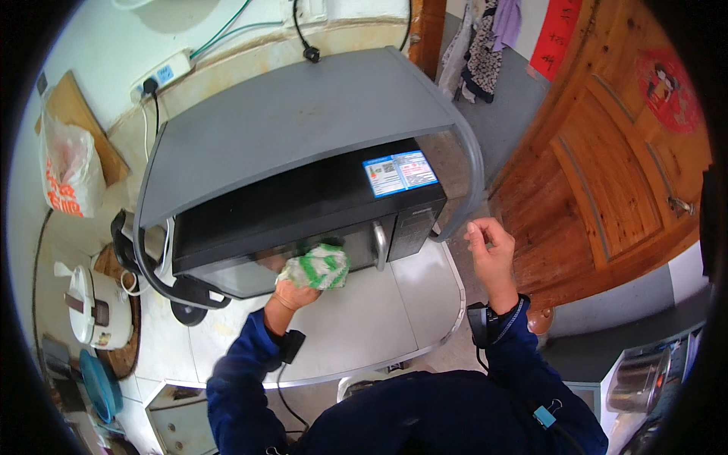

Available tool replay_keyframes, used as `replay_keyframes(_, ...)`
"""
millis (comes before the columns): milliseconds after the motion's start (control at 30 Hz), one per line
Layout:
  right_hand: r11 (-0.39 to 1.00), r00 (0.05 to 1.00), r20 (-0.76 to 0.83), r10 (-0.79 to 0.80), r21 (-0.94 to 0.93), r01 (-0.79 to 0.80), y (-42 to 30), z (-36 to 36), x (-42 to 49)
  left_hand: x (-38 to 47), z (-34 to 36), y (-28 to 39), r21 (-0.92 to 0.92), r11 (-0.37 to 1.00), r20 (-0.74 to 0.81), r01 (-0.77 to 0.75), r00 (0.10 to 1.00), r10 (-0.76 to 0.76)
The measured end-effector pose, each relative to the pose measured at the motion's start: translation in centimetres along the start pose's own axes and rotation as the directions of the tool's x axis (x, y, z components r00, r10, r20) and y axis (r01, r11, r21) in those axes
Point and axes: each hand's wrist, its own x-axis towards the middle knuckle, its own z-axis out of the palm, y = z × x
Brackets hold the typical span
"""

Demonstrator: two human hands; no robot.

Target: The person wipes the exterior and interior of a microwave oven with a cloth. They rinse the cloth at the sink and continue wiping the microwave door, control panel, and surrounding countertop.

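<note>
My left hand [297, 293] holds a green and white cloth [319, 266] against the glass door of a black microwave oven [278, 196]. The cloth hides most of its fingers. To the right of the cloth is the door's silver handle [379, 244], with the control panel beyond it. My right hand [490, 244] is raised off the microwave's right side, close to the grey tube frame of the shelf; its fingers are curled and nothing shows in them. A blue and white label [400, 173] lies on the microwave's top.
A grey shelf [307, 102] arches over the microwave on a white tiled counter [352, 318]. Leftward are an electric kettle [145, 242], a rice cooker [102, 307], a teal basin [99, 384] and a plastic bag [71, 165]. A power strip [162, 74] hangs behind; a wooden door [603, 170] stands right.
</note>
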Motion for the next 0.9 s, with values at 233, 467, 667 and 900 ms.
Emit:
replay_keyframes(233, 0.999, 0.994, -0.103, 0.04, 0.04, -0.036, -0.5, -1.3, 0.0, 11.8, -6.7, 5.4, 0.063, 0.937, -0.428, 0.344, 0.857, -0.286)
replay_keyframes(467, 0.991, 0.988, -0.141, 0.066, 0.125, -0.049, 0.8, -2.2, -0.3, 19.9, -6.6, 7.8, -0.049, 0.912, -0.076, 0.408, 0.909, -0.41)
replay_keyframes(667, 0.984, 0.987, -0.138, 0.082, 0.168, -0.058, 1.3, -1.9, -0.6, 24.3, -6.5, 3.0, -0.07, 0.881, 0.268, 0.467, 0.86, -0.434)
replay_keyframes(900, 0.966, 0.99, -0.101, 0.1, 0.249, -0.072, 0.3, -2.1, -0.3, 17.5, -8.6, -3.6, 0.212, 0.758, 0.213, 0.616, 0.728, -0.651)
